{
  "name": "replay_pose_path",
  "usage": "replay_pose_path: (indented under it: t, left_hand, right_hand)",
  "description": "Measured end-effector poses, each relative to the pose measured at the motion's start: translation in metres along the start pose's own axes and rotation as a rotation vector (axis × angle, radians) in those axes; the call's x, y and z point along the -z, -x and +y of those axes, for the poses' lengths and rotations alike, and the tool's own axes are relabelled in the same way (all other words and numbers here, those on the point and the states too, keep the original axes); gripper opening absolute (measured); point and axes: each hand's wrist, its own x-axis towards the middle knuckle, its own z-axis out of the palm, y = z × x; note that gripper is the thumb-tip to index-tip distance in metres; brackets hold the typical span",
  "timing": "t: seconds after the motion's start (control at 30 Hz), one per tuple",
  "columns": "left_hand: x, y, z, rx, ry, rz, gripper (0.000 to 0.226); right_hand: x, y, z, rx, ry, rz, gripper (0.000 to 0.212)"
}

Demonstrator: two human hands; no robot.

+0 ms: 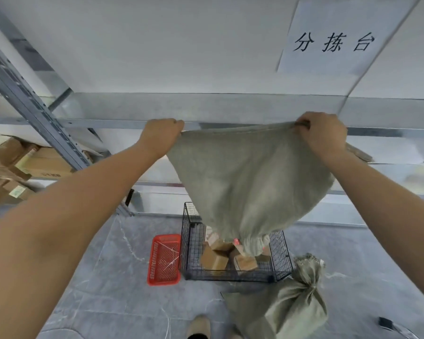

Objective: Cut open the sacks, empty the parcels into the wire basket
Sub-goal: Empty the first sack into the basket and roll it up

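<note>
Pinching one bottom corner of the sack [245, 177] up high with the left hand [160, 137], fingers curled tight on the cloth. Holding this rough, grey-green woven sack upside down, with its mouth hanging inside the black wire basket [190, 243] on the floor, likely letting the boxy brown cardboard parcels [216, 258] drop in. Gripping the other corner with the right hand [322, 135], fingers curled round bunched cloth, pulling the sack wide. Leaving a second sack [301, 302], lumpy and tied shut, just beside the basket.

Grey-green woven sack [247, 182], black wire basket [238, 272] (brown parcels [216, 259] inside), red crate [164, 260].
</note>
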Motion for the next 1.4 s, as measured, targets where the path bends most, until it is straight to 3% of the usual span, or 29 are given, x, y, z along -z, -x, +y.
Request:
replay_pose_path:
  t: [0.1,0.2,0.3,0.43,0.53,0.63,0.7,0.77,0.83,0.9,1.0,1.13,1.27,1.4]
  left_hand:
    - [0.012,0.002,-0.006,-0.009,0.018,-0.01,0.016]
    - [0.033,-0.004,-0.015,0.139,0.161,-0.008,0.02]
    - [0.043,0.0,-0.015,0.113,0.134,-0.084,0.018]
    - [0.055,-0.003,-0.024,0.138,0.138,-0.004,0.017]
    - [0.056,-0.001,-0.025,0.17,0.222,-0.015,0.017]
    - [0.051,0.0,-0.039,0.247,0.405,0.005,0.016]
    - [0.048,0.004,-0.045,0.264,0.419,-0.057,0.016]
    - [0.051,0.005,-0.046,0.237,0.407,0.015,0.016]
    - [0.058,0.003,-0.046,0.234,0.421,0.161,0.017]
    - [0.06,0.007,-0.047,0.193,0.361,0.08,0.019]
    - [0.058,0.011,-0.049,0.158,0.311,0.052,0.021]
    - [0.064,0.003,-0.057,0.191,0.426,0.088,0.016]
    - [0.066,0.002,-0.058,0.176,0.507,0.124,0.007]
    - [0.08,0.002,-0.044,0.156,0.651,0.06,0.012]
  right_hand:
    - [0.01,0.004,-0.006,0.037,0.054,-0.072,0.026]
    - [0.021,-0.002,-0.005,0.017,-0.006,0.032,0.026]
    - [0.019,0.0,0.0,-0.005,0.136,-0.146,0.027]
    - [0.025,-0.002,0.01,0.003,0.125,-0.065,0.024]
    - [0.031,0.0,0.016,-0.026,0.194,-0.192,0.026]
    - [0.037,-0.005,0.018,-0.027,0.12,-0.072,0.023]
    - [0.039,-0.008,0.016,-0.037,0.155,-0.123,0.022]
    - [0.044,-0.006,0.013,-0.036,0.204,-0.163,0.024]
    - [0.058,-0.01,0.013,-0.034,0.124,-0.022,0.022]
    - [0.067,-0.014,0.017,-0.032,0.06,0.078,0.014]
    - [0.065,-0.01,0.022,-0.006,0.12,-0.13,0.023]
    - [0.075,-0.022,0.016,-0.003,-0.047,-0.189,0.022]
    - [0.093,-0.022,0.003,-0.198,-0.406,-0.483,0.04]
    - [0.098,-0.023,-0.017,-0.31,-0.673,-0.428,0.024]
